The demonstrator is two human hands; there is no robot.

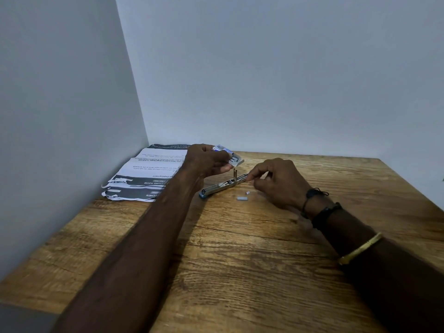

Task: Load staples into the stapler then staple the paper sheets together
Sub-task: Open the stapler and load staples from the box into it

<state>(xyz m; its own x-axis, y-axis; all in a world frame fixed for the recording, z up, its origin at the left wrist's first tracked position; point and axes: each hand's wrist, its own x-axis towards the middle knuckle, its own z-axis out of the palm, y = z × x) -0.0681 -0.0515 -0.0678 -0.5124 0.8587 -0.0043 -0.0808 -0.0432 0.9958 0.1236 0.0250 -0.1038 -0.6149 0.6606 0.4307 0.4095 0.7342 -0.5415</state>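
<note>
Head view, sole view.

1. Surface (240, 260): wood-grain top set into a corner of two pale walls.
2. Paper sheets (144, 174): loose overlapping stack, printed, with dark header bands. It lies at 10 o'clock of the surface against the left wall, partly under the left forearm.
3. Stapler (223, 185): metal with a blue tip, opened out flat near the middle of the surface. It runs from 8 o'clock to 2 o'clock, and a short part stands upright near its far end.
4. Left hand (206, 162): raised at 11 o'clock of the stapler, with fingers curled round a small staple box (234, 159) whose open end tilts down toward the stapler.
5. Right hand (278, 183): fingers curled, with thumb and forefinger tips pinched together at the stapler's 2 o'clock end. What lies between them is too small to tell.
6. Staple strip (240, 198): loose on the surface at 4 o'clock of the stapler. A smaller fragment (247, 193) lies just beside it.
7. Right arm: black wristbands (322, 212) and a gold bangle (360, 248).
</note>
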